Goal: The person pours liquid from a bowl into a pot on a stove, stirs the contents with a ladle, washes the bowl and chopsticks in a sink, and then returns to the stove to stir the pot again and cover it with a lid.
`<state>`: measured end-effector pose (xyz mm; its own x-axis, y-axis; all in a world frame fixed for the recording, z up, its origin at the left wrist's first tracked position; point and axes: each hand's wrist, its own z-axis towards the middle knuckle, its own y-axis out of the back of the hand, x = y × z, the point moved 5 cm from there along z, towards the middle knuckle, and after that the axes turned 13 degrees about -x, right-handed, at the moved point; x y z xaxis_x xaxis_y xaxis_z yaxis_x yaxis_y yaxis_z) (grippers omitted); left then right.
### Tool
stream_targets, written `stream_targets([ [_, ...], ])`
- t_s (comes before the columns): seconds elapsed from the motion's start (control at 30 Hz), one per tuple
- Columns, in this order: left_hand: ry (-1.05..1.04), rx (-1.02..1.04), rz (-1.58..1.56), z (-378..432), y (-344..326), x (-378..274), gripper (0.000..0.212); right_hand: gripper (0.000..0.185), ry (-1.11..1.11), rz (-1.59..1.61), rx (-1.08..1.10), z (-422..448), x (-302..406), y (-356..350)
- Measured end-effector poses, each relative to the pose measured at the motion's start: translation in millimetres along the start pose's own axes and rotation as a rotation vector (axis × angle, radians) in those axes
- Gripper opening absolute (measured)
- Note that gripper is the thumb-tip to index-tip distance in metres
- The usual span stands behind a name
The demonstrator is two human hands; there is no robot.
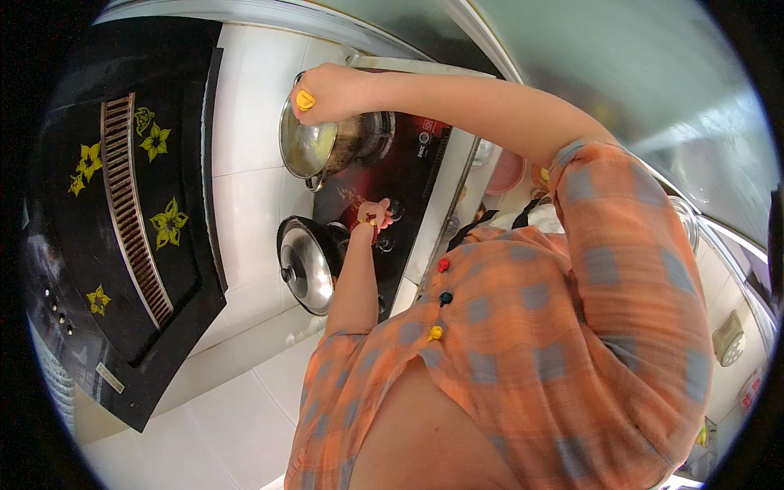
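My right hand (327,93) is closed around a yellow handle (304,100), whose end pokes out of the fist. The rest of that tool is hidden by the hand. Below the fist is a metal pot (350,144) with yellowish contents on a gas cooktop (407,165). My left hand (381,214), with a red bead bracelet at the wrist, reaches low over the cooktop's front part. Its fingers are beside a dark control knob (397,209); whether they grip it cannot be told. A second control knob (384,245) lies near the wrist.
A dark wok with a domed metal lid (311,263) stands on the other burner, close to my left forearm. White wall tiles (251,141) rise behind the cooktop. The black range hood (184,184) overhangs it. A pink basin (507,171) sits below the counter edge.
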<state>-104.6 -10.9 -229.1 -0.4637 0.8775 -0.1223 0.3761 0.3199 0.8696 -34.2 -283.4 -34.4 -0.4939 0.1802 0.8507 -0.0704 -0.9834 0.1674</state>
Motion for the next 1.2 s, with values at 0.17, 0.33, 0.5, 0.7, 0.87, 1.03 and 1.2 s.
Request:
stream_targets([
  [0.17, 0.06, -0.007, -0.05, -5.2, 1.4, -4.6, 0.037, 0.019, -0.012, -0.02, -0.011, -1.3, 3.6, 2.0],
  [0.33, 0.111, 0.034, -0.075, -0.8, 0.6, -0.5, 0.038, 0.02, 0.006, -0.031, -0.007, 0.3, 4.2, 0.8],
  [0.5, 0.165, 0.042, -0.144, -5.2, 1.4, 0.1, 0.037, 0.015, 0.006, -0.051, 0.003, -3.6, 8.4, 3.1],
  [0.7, 0.198, 0.067, -0.175, 2.3, -1.2, 5.8, 0.038, 0.014, -0.01, -0.026, 0.009, -3.7, 7.5, 2.7],
  [0.87, 0.196, 0.074, -0.174, -0.5, -0.8, 2.6, 0.038, 0.014, -0.034, -0.023, 0.029, -3.8, 8.5, 1.7],
  [1.03, 0.188, 0.061, -0.161, -2.4, -0.1, 2.8, 0.038, 0.015, -0.03, -0.039, 0.012, -4.2, 9.0, 0.6],
  [1.2, 0.188, 0.073, -0.161, -1.6, -0.7, 2.7, 0.038, 0.021, 0.007, -0.045, -0.006, -3.8, 8.7, 0.3],
])
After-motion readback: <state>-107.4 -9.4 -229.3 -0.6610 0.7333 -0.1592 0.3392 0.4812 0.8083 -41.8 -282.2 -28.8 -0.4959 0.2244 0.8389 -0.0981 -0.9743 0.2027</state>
